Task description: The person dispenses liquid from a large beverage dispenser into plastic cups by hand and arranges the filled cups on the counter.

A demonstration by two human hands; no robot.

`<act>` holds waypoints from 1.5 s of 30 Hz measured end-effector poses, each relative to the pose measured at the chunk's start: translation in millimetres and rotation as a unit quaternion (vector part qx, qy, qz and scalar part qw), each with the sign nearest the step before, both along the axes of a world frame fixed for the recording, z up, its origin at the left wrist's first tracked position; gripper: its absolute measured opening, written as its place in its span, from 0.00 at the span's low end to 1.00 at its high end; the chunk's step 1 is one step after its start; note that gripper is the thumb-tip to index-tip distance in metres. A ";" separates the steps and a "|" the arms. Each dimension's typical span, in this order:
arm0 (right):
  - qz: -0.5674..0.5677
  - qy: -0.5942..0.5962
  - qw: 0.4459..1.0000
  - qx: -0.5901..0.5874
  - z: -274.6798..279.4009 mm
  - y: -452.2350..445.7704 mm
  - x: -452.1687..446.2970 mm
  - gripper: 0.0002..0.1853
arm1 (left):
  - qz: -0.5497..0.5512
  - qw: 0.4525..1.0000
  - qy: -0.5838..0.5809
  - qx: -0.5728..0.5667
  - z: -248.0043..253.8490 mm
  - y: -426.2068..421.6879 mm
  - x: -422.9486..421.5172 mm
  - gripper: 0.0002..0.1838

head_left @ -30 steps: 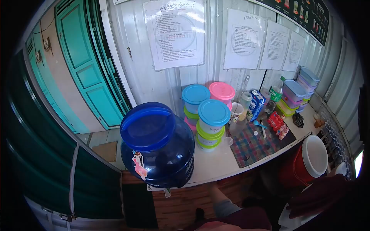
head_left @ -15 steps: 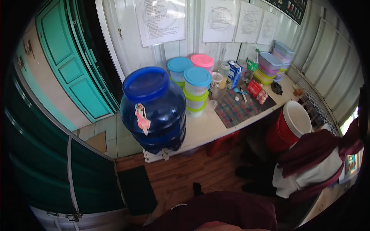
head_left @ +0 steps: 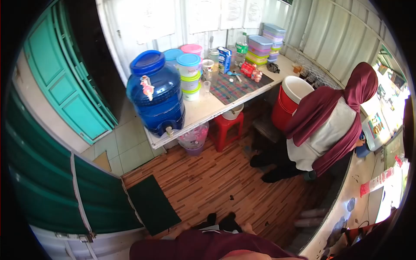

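At the bottom edge, a small part of my left hand (head_left: 174,233) shows beside the maroon cloth (head_left: 203,247) of my clothing. My right hand (head_left: 247,229) peeks out on the other side, close to my dark shoes (head_left: 229,222). Most of both hands is hidden by the cloth, so their fingers cannot be made out. A small white edge (head_left: 211,228) shows at the cloth between them; what it is I cannot tell. Neither hand is near the table things.
A white table (head_left: 203,113) bears a blue water dispenser (head_left: 156,97), stacked tubs (head_left: 189,71) and a milk carton (head_left: 224,60). Below are a red stool (head_left: 226,130) and a bin (head_left: 193,141). Another person (head_left: 323,125) stands by a red bucket (head_left: 281,106); a counter (head_left: 346,195) runs along the right.
My view has tilted down and turned right, so more floor, the red stool, the other person and the right counter show. Parts of both my hands are seen at the bottom.
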State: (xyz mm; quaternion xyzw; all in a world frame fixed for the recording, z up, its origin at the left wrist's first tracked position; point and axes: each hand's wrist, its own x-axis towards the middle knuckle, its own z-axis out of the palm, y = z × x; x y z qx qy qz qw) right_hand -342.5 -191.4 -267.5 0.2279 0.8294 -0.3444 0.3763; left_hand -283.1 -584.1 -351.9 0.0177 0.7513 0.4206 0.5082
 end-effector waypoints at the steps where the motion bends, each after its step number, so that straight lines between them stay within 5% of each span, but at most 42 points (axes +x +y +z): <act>1: -0.037 -0.016 0.999 -0.021 11.9 7.2 12.3 0.18 | -0.159 0.976 -0.067 0.135 0.7 -4.0 -8.4 0.16; 5: -0.120 0.013 0.989 -0.082 20.4 30.8 54.1 0.13 | -0.008 0.992 0.121 -0.037 27.7 26.9 -45.6 0.14; 8: -0.101 0.076 0.988 -0.093 10.7 45.6 76.2 0.12 | 0.130 0.930 0.273 -0.208 49.6 56.2 -77.9 0.12; 10: -0.086 0.078 0.989 -0.096 -0.5 57.5 87.6 0.12 | 0.210 0.945 0.207 -0.145 70.8 84.9 -98.5 0.13; 12: -0.052 0.109 0.988 -0.094 -15.3 70.0 103.4 0.13 | 0.247 0.920 0.294 -0.080 55.6 118.1 -96.1 0.12; 14: -0.075 0.093 0.989 -0.092 -24.5 80.5 118.9 0.12 | 0.250 0.933 0.250 -0.066 59.2 159.1 -81.8 0.13; 18: -0.142 0.070 0.982 -0.105 -60.3 99.9 161.3 0.11 | 0.083 0.965 0.242 -0.051 82.0 229.1 -4.8 0.12; 20: -0.127 0.026 0.989 -0.074 -68.6 99.9 181.0 0.11 | -0.009 0.964 0.264 0.021 1.7 249.3 48.2 0.13; 21: -0.113 -0.021 0.993 -0.037 -68.1 99.7 190.9 0.11 | -0.008 0.964 0.266 0.018 32.7 237.9 67.2 0.13; 22: -0.112 -0.019 0.993 -0.039 -61.5 98.1 198.8 0.11 | 0.033 0.961 0.213 0.172 45.9 224.2 96.9 0.15; 23: -0.029 0.023 0.998 -0.057 -60.5 98.9 209.2 0.11 | 0.071 0.931 0.154 0.323 132.8 199.7 131.0 0.17; 24: 0.053 0.064 0.994 -0.074 -51.3 96.4 217.4 0.12 | 0.070 0.932 0.153 0.321 86.8 215.1 119.2 0.17; 26: 0.121 0.074 0.987 -0.072 -52.5 88.2 215.3 0.13 | -0.052 0.995 0.087 0.000 -18.3 222.0 121.1 0.20; 28: 0.185 0.087 0.976 -0.070 -58.8 82.0 214.3 0.14 | 0.070 0.988 0.137 0.030 36.0 193.4 125.5 0.24; 29: 0.094 0.050 0.988 -0.108 -55.6 77.6 207.5 0.14 | 0.066 0.988 0.137 0.028 44.2 183.8 129.8 0.24; 31: -0.086 -0.056 0.976 -0.194 -43.6 65.5 187.6 0.16 | 0.264 0.961 -0.036 0.077 33.1 165.0 135.4 0.27; 32: -0.177 -0.123 0.945 -0.245 -27.6 54.8 173.5 0.18 | 0.249 0.965 -0.036 0.074 38.4 159.8 133.7 0.27; 34: -0.137 -0.153 0.936 -0.284 33.4 26.3 146.3 0.21 | 0.229 0.969 -0.003 0.088 33.1 148.2 148.9 0.27; 38: 0.046 -0.019 0.891 -0.450 103.8 -26.2 118.5 0.22 | 0.151 0.978 0.057 0.132 30.8 136.3 136.8 0.27; 42: 0.154 0.141 0.863 -0.460 88.2 -63.1 120.1 0.27 | 0.079 0.975 0.101 0.182 61.9 208.4 80.0 0.28; 45: 0.234 0.191 0.881 -0.363 86.9 -69.1 130.7 0.27 | 0.037 0.966 0.123 0.226 81.1 224.2 76.7 0.28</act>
